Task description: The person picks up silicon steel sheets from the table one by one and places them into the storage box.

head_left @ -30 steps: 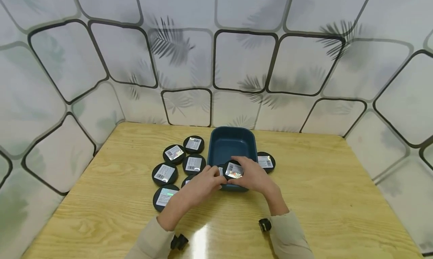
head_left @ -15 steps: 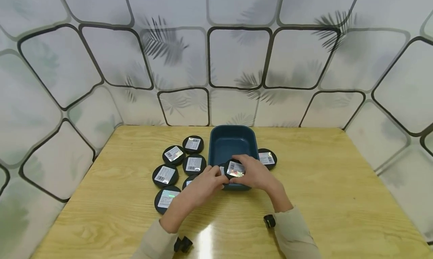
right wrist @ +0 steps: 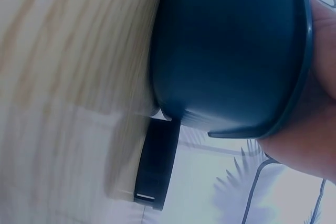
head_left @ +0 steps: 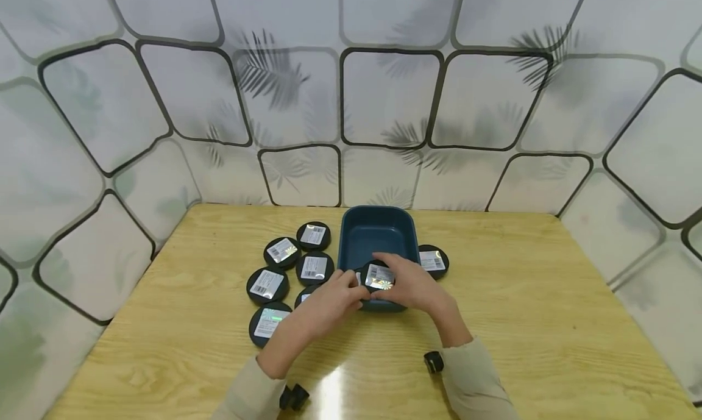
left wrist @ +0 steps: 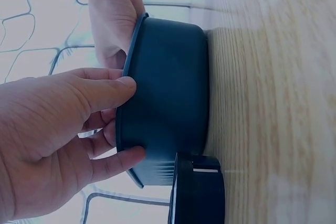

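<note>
My right hand [head_left: 411, 283] grips a flat round black case [head_left: 379, 276] with a white barcode label, over the near end of a dark blue plastic bin [head_left: 375, 237]. Beside that case, a second labelled case [head_left: 359, 277] shows only a sliver. My left hand [head_left: 331, 301] curls its fingers at this second case, by the bin's near left rim. In the left wrist view, the left thumb [left wrist: 123, 88] lies at the bin's rim, with other fingertips hidden behind the wall. The bin wall hides most of the right hand [right wrist: 310, 135] in the right wrist view.
Several similar labelled cases lie left of the bin, one [head_left: 267, 284] near the left forearm. Another case [head_left: 433, 261] touches or nearly touches the bin's right side. A patterned curtain-like wall [head_left: 395, 97] rises behind the wooden table [head_left: 548, 310].
The head view shifts slightly. Both hands stay nearly in place at the bin's near end, and the labelled case keeps its position in the right hand.
</note>
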`<state>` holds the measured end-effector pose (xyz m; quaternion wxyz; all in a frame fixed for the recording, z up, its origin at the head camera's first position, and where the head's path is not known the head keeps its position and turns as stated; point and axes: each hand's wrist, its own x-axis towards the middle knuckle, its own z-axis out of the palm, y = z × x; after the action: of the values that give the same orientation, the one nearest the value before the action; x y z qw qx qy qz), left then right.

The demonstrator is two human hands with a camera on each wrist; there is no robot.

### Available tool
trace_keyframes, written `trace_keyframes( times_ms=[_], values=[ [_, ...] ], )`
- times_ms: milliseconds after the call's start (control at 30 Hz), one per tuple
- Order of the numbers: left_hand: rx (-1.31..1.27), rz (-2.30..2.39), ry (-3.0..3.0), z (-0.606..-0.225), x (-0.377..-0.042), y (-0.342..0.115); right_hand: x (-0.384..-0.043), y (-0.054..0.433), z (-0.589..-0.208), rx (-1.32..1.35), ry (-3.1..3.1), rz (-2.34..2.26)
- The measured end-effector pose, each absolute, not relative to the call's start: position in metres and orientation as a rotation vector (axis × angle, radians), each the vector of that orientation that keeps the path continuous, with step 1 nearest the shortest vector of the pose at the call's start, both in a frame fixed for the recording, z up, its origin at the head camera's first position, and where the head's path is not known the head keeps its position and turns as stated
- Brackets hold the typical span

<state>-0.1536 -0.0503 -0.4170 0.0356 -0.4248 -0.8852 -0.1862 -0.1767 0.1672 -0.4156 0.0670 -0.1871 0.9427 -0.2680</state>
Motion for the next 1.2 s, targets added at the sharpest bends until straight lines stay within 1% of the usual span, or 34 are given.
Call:
trace_keyframes(
  times_ms=[633, 900, 1200],
  values=[
    [-1.327, -0.606, -2.676, -0.4169, -0.1548, -0.0516, -0.1744, 0.1662, -0.4129, -0.607, 2.824, -0.761],
    [-1.288, -0.608, -2.708, -0.4147, -0.1539, -0.0537, -0.1761, 0.1645, -0.4096, -0.641, 2.804, -0.766],
    [-1.329, -0.597, -2.688, -0.4173, -0.1547, -0.0528, -0.1748, 0.1677, -0.4119, -0.562, 2.781, -0.881]
  ],
)
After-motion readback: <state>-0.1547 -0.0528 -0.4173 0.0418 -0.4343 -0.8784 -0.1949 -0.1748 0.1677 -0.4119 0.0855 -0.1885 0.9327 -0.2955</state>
